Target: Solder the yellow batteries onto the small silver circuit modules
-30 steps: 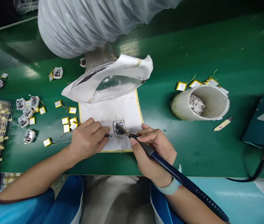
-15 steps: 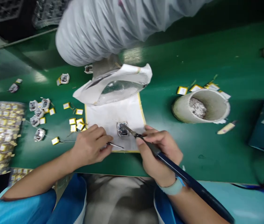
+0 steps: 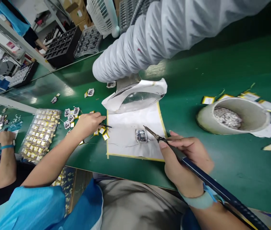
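My right hand (image 3: pixel 186 163) is closed around a soldering iron (image 3: pixel 197 174), whose tip points left above the white sheet. Just left of that tip, a small circuit board in a white casing (image 3: pixel 141 136) lies on the white sheet (image 3: pixel 123 121) with yellow edges. My left hand (image 3: pixel 89 124) pinches thin dark tweezers (image 3: pixel 106 125) at the sheet's left edge. Several small yellow-edged batteries (image 3: pixel 105 136) lie under and beside these fingers, some partly hidden. A thin wire runs across the sheet toward the board.
A fume hose (image 3: pixel 135 44) with a clear hood (image 3: pixel 142 95) hangs over the sheet's back. A grey cup (image 3: pixel 207 119) of metallic scrap stands right, batteries behind it. Cased boards (image 3: pixel 70 117) and a battery tray (image 3: pixel 41 135) lie left. A co-worker's hands (image 3: pixel 4 138) are far left.
My left hand has moved left with the tweezers, from beside the board to the batteries. The iron's tip has lifted off the board. The view has swung left.
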`<state>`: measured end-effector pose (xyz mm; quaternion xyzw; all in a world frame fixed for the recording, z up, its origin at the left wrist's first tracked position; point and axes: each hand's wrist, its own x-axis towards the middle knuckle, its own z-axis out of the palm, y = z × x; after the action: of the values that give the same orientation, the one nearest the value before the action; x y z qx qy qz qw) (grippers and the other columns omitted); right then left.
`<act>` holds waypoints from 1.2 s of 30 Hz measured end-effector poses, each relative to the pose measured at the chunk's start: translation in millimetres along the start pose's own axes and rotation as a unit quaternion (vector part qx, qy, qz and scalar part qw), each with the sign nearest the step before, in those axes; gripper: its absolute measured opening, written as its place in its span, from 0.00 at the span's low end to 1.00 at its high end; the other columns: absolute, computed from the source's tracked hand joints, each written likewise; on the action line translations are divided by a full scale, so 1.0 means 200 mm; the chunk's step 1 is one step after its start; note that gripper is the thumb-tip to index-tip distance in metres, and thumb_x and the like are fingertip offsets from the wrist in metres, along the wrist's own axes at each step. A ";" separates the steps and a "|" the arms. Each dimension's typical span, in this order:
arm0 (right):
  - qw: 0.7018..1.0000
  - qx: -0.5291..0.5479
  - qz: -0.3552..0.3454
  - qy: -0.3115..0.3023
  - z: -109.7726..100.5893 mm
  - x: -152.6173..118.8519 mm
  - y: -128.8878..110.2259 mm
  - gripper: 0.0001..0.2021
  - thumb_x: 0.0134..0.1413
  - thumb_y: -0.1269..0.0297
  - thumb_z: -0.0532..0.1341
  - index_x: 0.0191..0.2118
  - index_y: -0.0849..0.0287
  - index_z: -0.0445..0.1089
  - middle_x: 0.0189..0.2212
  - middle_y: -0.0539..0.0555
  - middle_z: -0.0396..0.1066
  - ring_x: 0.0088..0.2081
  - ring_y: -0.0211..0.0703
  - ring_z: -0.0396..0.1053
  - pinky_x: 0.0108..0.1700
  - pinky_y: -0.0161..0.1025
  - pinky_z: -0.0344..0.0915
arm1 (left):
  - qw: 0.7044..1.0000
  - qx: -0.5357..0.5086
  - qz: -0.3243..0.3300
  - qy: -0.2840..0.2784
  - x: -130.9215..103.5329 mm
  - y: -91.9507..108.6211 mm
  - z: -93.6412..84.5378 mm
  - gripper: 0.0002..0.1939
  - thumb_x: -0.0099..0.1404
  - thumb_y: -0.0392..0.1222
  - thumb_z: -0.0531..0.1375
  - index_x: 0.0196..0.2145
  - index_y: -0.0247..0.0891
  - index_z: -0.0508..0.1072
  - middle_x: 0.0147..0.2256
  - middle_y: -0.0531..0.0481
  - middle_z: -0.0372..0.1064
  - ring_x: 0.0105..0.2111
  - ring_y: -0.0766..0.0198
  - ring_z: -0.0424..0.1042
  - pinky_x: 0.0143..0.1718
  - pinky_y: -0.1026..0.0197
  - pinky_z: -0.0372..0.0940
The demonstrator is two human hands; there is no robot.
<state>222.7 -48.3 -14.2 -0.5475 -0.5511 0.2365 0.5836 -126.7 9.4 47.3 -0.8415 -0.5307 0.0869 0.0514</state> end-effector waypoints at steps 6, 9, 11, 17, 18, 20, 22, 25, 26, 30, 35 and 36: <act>1.000 0.019 -0.003 -0.008 -0.02 0.04 -0.02 0.09 0.63 0.60 0.74 0.36 0.50 0.73 0.22 0.41 0.65 0.25 0.42 0.73 0.58 0.53 0.84 | 0.971 -0.070 0.104 0.204 -0.03 0.29 0.01 0.09 0.71 0.32 0.64 0.45 0.43 0.81 0.47 0.48 0.83 0.33 0.66 0.79 0.30 0.62 0.65; 1.000 0.016 0.007 -0.011 -0.02 0.04 -0.03 0.09 0.64 0.59 0.73 0.36 0.50 0.73 0.22 0.42 0.66 0.26 0.43 0.73 0.58 0.54 0.84 | 0.947 -0.103 0.167 0.256 0.01 0.41 0.07 0.07 0.74 0.33 0.64 0.45 0.43 0.80 0.41 0.50 0.81 0.29 0.69 0.75 0.29 0.64 0.63; 1.000 0.015 0.008 -0.016 -0.03 0.04 -0.05 0.08 0.65 0.59 0.72 0.37 0.49 0.73 0.22 0.42 0.67 0.24 0.42 0.72 0.58 0.54 0.84 | 0.939 -0.125 0.185 0.260 0.03 0.44 0.10 0.06 0.76 0.33 0.65 0.46 0.42 0.80 0.42 0.49 0.81 0.32 0.68 0.77 0.31 0.65 0.65; 0.998 0.010 0.019 -0.058 -0.05 0.04 -0.06 0.08 0.66 0.61 0.72 0.39 0.49 0.73 0.25 0.43 0.73 0.28 0.45 0.78 0.56 0.51 0.84 | 0.942 -0.260 0.152 0.149 0.00 0.39 0.02 0.13 0.77 0.47 0.66 0.54 0.40 0.78 0.40 0.47 0.77 0.36 0.61 0.78 0.35 0.60 0.72; 0.998 0.009 0.021 -0.064 -0.05 0.04 -0.05 0.07 0.66 0.61 0.72 0.39 0.49 0.73 0.26 0.44 0.75 0.30 0.46 0.80 0.56 0.51 0.84 | 0.935 -0.282 0.147 0.154 0.00 0.39 -0.01 0.11 0.79 0.44 0.63 0.55 0.40 0.78 0.40 0.45 0.77 0.38 0.59 0.78 0.37 0.58 0.73; 0.997 0.007 0.021 -0.072 -0.05 0.03 -0.05 0.07 0.66 0.62 0.72 0.40 0.49 0.73 0.28 0.45 0.76 0.34 0.48 0.83 0.56 0.51 0.83 | 0.921 -0.302 0.135 0.203 0.03 0.40 -0.06 0.13 0.80 0.37 0.57 0.56 0.40 0.78 0.43 0.43 0.76 0.42 0.57 0.77 0.42 0.54 0.74; 0.997 0.001 0.024 -0.079 -0.05 0.02 -0.05 0.07 0.67 0.61 0.72 0.41 0.49 0.73 0.29 0.46 0.77 0.39 0.50 0.85 0.53 0.50 0.83 | 0.908 -0.304 0.108 0.267 0.09 0.43 -0.06 0.15 0.81 0.36 0.57 0.59 0.42 0.78 0.46 0.42 0.75 0.46 0.55 0.77 0.46 0.51 0.75; 0.996 -0.008 0.034 -0.082 -0.05 0.01 -0.04 0.07 0.67 0.60 0.72 0.41 0.49 0.73 0.31 0.48 0.78 0.46 0.53 0.87 0.48 0.46 0.83 | 0.889 -0.341 0.061 0.301 0.17 0.46 0.00 0.16 0.82 0.38 0.60 0.63 0.45 0.78 0.49 0.42 0.76 0.49 0.56 0.78 0.48 0.51 0.77; 0.996 -0.010 0.037 -0.083 -0.05 0.01 -0.04 0.07 0.67 0.60 0.72 0.41 0.49 0.73 0.31 0.48 0.79 0.47 0.53 0.87 0.47 0.46 0.83 | 0.885 -0.357 0.047 0.294 0.18 0.46 0.03 0.16 0.82 0.39 0.61 0.63 0.45 0.78 0.49 0.42 0.77 0.49 0.57 0.79 0.48 0.52 0.78; 0.995 -0.016 0.051 -0.082 -0.05 0.01 -0.05 0.07 0.67 0.60 0.72 0.41 0.49 0.74 0.33 0.50 0.80 0.50 0.56 0.87 0.44 0.45 0.83 | 0.906 -0.354 -0.014 0.231 0.17 0.44 0.07 0.10 0.81 0.42 0.64 0.56 0.40 0.81 0.48 0.42 0.82 0.49 0.57 0.83 0.50 0.53 0.81; 0.994 -0.021 0.060 -0.084 -0.04 0.01 -0.06 0.07 0.67 0.59 0.72 0.40 0.49 0.74 0.31 0.48 0.80 0.44 0.54 0.88 0.50 0.49 0.85 | 0.912 -0.354 -0.036 0.201 0.11 0.44 0.04 0.09 0.79 0.43 0.67 0.40 0.40 0.84 0.44 0.45 0.87 0.45 0.58 0.87 0.47 0.56 0.84; 0.994 -0.019 0.059 -0.085 -0.04 0.01 -0.06 0.07 0.66 0.60 0.72 0.40 0.49 0.74 0.30 0.47 0.79 0.41 0.52 0.87 0.53 0.50 0.85 | 0.902 -0.371 -0.051 0.217 0.11 0.45 0.04 0.10 0.79 0.44 0.68 0.39 0.40 0.84 0.43 0.46 0.87 0.44 0.58 0.88 0.44 0.57 0.84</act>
<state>227.0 -52.1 -1.3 -0.5678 -0.5699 0.3057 0.5093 -39.6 -10.0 21.0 -0.7696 -0.5425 -0.3035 -0.1463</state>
